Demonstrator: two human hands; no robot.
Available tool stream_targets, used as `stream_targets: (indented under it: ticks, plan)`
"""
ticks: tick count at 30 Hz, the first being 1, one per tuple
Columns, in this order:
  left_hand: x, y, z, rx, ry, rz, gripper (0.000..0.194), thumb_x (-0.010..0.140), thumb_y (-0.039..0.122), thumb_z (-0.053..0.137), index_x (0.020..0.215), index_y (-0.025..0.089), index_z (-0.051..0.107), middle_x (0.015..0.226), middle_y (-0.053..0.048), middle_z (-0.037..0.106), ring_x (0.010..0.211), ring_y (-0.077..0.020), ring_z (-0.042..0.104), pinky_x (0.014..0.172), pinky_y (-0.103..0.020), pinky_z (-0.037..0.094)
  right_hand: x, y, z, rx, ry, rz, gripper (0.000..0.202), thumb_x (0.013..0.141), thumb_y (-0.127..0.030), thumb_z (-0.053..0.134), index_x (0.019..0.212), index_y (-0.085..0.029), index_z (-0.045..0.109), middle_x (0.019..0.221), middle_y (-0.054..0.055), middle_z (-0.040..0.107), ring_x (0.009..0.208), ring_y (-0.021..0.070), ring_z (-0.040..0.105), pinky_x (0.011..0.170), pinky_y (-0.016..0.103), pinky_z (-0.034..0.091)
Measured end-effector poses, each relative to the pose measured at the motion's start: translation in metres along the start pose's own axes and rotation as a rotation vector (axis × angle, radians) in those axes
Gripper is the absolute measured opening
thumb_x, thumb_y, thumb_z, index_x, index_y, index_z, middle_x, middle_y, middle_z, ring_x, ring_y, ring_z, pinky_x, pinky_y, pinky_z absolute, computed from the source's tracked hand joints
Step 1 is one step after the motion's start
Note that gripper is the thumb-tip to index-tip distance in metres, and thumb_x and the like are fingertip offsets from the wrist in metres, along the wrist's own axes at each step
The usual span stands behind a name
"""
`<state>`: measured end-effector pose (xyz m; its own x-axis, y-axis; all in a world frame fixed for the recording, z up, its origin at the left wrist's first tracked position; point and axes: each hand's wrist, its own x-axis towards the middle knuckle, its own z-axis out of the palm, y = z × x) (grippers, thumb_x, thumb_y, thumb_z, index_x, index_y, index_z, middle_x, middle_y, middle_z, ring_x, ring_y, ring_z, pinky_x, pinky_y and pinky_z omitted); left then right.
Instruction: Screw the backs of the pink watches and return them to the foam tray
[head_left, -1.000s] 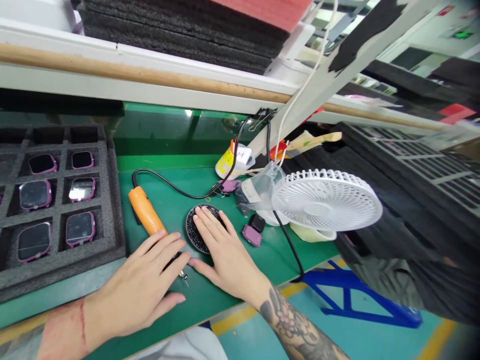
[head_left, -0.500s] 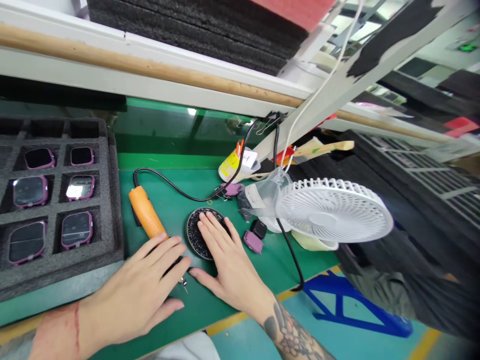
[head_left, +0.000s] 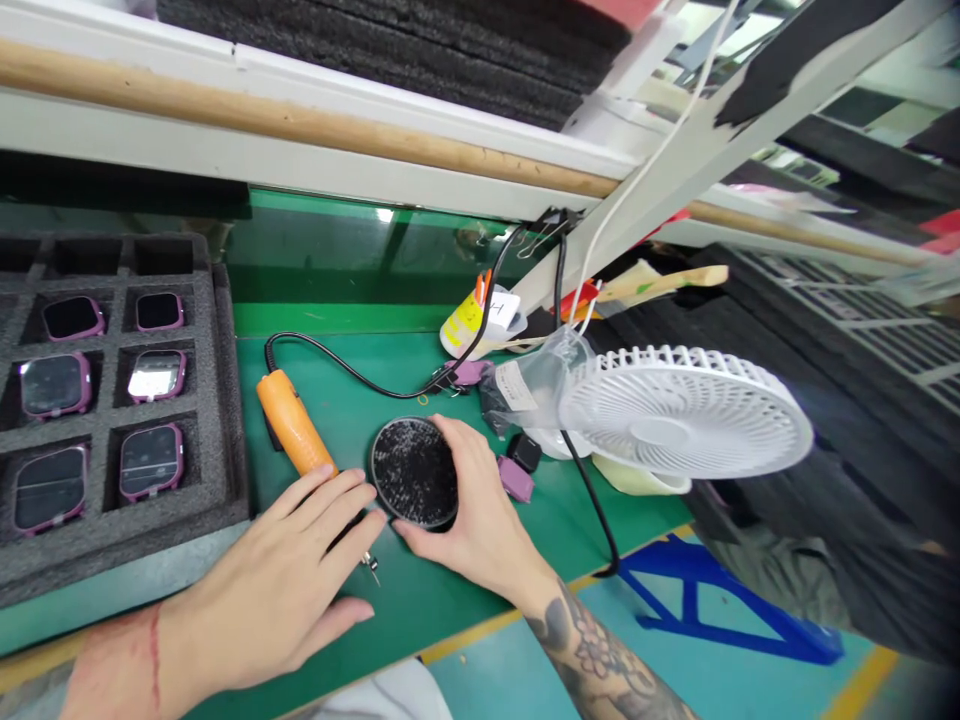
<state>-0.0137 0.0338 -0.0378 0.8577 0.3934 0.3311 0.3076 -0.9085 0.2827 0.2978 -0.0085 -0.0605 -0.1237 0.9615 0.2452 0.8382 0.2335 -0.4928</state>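
Note:
My right hand (head_left: 480, 505) curls around the right side of a round black dish (head_left: 377, 490), thumb at its near rim and fingers at the far one. Tiny silvery pieces, too small to name, are scattered over the dish's inside. My left hand (head_left: 292, 560) lies with stretched fingers across the lower end of an orange electric screwdriver (head_left: 292, 425), whose grip points away to the upper left. Its thin metal tip (head_left: 373, 568) sticks out past the fingers; the part beneath them is hidden.
A grey foam tray (head_left: 214, 400) at left holds several purple-framed watch-like pieces (head_left: 152, 460) in its compartments. A white fan (head_left: 675, 420) stands at right, with a black cord (head_left: 592, 510) by it. Small purple and black parts (head_left: 516, 480) lie beside my right hand. A yellow-labelled cup (head_left: 461, 325) stands behind.
My right hand has gone from lying flat over the dish with fingers in it to gripping its right side. The left hand stays on the screwdriver.

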Motion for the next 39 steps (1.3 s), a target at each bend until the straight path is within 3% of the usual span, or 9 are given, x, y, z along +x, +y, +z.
stream_targets:
  ticks: [12,19,34,39]
  plan:
    - [-0.003,0.001,0.003,0.056,-0.004,0.005,0.056,0.117,0.036,0.071,0.165,0.011,0.061,0.169,-0.018,0.072,0.159,-0.0415,0.067,0.134,-0.063,0.06,-0.003,0.0,0.0,0.043,0.027,0.032,0.113,0.097,-0.06,0.092,0.187,-0.026,0.031,0.18,0.022,0.052,0.167,0.0491,0.052,0.138,0.077,0.049]
    - [-0.005,-0.001,0.005,0.015,0.018,-0.033,0.058,0.115,0.035,0.074,0.167,0.012,0.062,0.175,-0.018,0.067,0.17,-0.0416,0.057,0.14,-0.062,0.056,-0.002,0.001,0.0,0.048,0.046,0.042,0.111,0.098,-0.062,0.093,0.185,-0.027,0.034,0.178,0.022,0.053,0.165,0.049,0.054,0.137,0.078,0.051]
    - [-0.011,-0.002,0.013,0.017,-0.008,-0.106,0.076,0.119,0.05,0.074,0.18,0.012,0.05,0.187,-0.02,0.054,0.182,-0.043,0.04,0.148,-0.067,0.044,-0.001,0.0,0.001,0.051,0.113,0.044,0.097,0.1,-0.075,0.088,0.174,-0.026,0.048,0.168,0.019,0.06,0.156,0.046,0.06,0.131,0.076,0.054]
    - [-0.011,-0.004,0.016,0.015,-0.011,-0.109,0.078,0.122,0.055,0.068,0.184,0.013,0.046,0.189,-0.019,0.052,0.183,-0.0415,0.038,0.15,-0.065,0.041,-0.002,-0.002,0.0,0.07,0.114,0.055,0.098,0.097,-0.064,0.094,0.174,-0.025,0.047,0.168,0.02,0.06,0.155,0.0466,0.061,0.131,0.076,0.055]
